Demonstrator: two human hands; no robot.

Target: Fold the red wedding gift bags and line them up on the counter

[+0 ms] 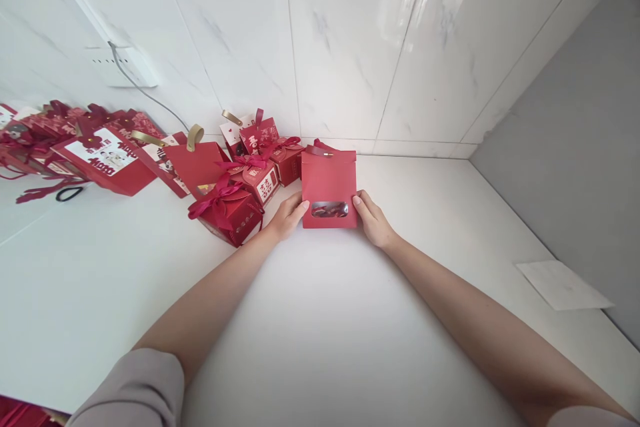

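Upright on the white table stands a red gift box (329, 180) with a folded top and a clear window low on its front. Something dark red shows through the window, too unclear to name. My left hand (290, 215) grips the box's left side, thumb on the front edge. On the opposite side my right hand (373, 219) holds it the same way. Behind the fingers the rest of the grip is hidden. Close to my left hand are a ribbon-tied red box (227, 213) and a smaller ribboned box (257, 179).
More red gift boxes and bags (107, 157) crowd the table's left back, some with gold handles. A black loop (69, 194) lies beside them. A cable (145, 93) hangs from a wall socket (123, 68). A white sheet (563, 285) lies at the right by the grey wall.
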